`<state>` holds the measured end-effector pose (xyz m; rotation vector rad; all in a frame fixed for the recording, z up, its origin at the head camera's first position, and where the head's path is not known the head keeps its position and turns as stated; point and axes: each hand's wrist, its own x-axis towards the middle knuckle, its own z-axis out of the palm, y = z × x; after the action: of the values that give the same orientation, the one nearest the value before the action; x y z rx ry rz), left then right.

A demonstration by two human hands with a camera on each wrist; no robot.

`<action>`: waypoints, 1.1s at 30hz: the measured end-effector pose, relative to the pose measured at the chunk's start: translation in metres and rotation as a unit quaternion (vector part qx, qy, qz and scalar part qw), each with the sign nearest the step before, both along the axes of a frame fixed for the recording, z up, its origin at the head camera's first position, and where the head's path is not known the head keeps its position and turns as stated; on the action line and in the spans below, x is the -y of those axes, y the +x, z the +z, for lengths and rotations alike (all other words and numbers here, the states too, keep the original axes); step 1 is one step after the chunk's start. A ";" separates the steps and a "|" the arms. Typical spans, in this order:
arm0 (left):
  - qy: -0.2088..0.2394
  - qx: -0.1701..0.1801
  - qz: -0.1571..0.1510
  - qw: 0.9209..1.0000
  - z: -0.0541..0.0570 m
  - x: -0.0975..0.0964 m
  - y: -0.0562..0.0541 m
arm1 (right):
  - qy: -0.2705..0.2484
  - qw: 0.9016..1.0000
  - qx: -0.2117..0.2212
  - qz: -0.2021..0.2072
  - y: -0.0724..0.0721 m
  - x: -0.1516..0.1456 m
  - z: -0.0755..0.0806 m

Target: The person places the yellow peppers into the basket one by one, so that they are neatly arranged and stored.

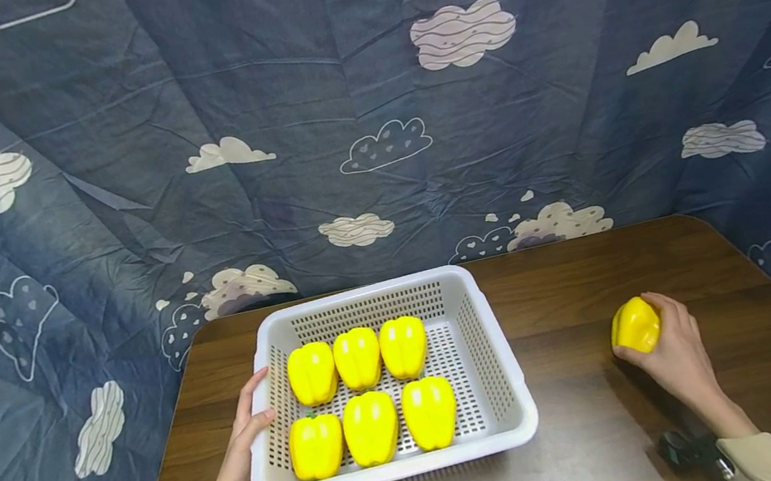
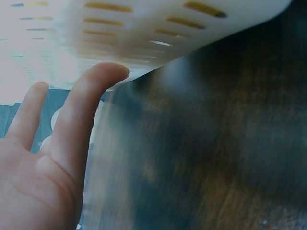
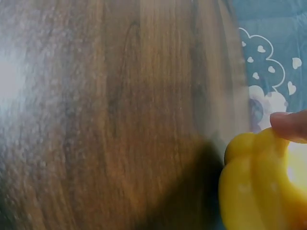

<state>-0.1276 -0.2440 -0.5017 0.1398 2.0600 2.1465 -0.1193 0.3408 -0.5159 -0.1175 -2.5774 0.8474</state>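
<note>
A white perforated plastic basket (image 1: 507,389) stands on the wooden table and holds several yellow bell peppers (image 1: 371,428) in two rows. My left hand (image 1: 236,453) touches the basket's left side, its thumb and fingers extended against the rim. The left wrist view shows the left hand (image 2: 53,148) beneath the slotted basket wall (image 2: 139,28). Well to the right of the basket, my right hand (image 1: 675,350) grips one yellow bell pepper (image 1: 635,325) between thumb and fingers. Close up, that pepper (image 3: 254,182) shows below a fingertip; most of the hand is out of that view.
The brown wooden table (image 1: 572,413) has rounded far corners. Behind it hangs a dark blue curtain (image 1: 296,61) with white cloud prints, reaching the table's far edge and both sides. Inside the basket, bare slotted floor (image 1: 456,364) shows right of the peppers.
</note>
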 end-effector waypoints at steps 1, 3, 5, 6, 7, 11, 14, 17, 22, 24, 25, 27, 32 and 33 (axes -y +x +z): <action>0.001 0.000 0.000 1.000 0.000 0.000 0.000 | -0.003 1.000 0.002 -0.001 0.000 0.000 0.001; -0.001 0.000 0.000 1.000 0.000 0.000 -0.001 | -0.009 1.000 0.004 -0.001 0.000 0.002 0.003; -0.002 0.000 0.000 1.000 0.000 0.000 -0.001 | -0.019 1.000 0.003 0.002 0.000 0.004 0.006; -0.003 0.000 0.000 1.000 0.000 0.000 -0.001 | -0.025 1.000 0.004 0.004 0.000 0.006 0.008; -0.002 0.000 0.000 1.000 0.000 0.000 -0.001 | -0.032 0.999 0.005 0.007 0.000 0.008 0.010; 0.003 0.000 0.000 1.000 -0.001 0.000 -0.001 | -0.053 0.998 0.007 0.018 -0.002 0.018 0.020; 0.005 -0.002 0.000 1.000 -0.001 0.000 -0.001 | -0.062 0.998 0.007 0.028 -0.002 0.026 0.028; 0.003 -0.004 0.000 1.000 -0.001 0.000 -0.001 | -0.071 0.997 0.006 0.040 -0.003 0.035 0.037; -0.001 -0.005 0.000 1.000 -0.002 0.001 -0.001 | -0.082 0.995 -0.004 0.064 -0.002 0.053 0.054; -0.001 -0.006 0.000 1.000 -0.002 0.001 -0.001 | -0.087 0.993 -0.009 0.076 -0.002 0.060 0.061; -0.002 -0.007 0.000 1.000 -0.002 0.001 -0.001 | -0.091 0.992 -0.011 0.082 -0.002 0.064 0.064; -0.002 -0.008 0.000 1.000 -0.002 0.001 -0.001 | -0.096 0.991 -0.017 0.095 -0.002 0.071 0.070; 0.002 -0.007 -0.002 1.000 -0.002 0.001 -0.001 | -0.107 0.986 -0.032 0.125 -0.004 0.088 0.082; 0.003 -0.007 -0.001 1.000 -0.002 0.001 -0.001 | -0.110 0.985 -0.034 0.130 -0.004 0.091 0.084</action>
<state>-0.1284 -0.2449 -0.5042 0.1578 2.0608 2.1559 -0.1234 0.2495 -0.4318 0.1838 -2.4619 1.2081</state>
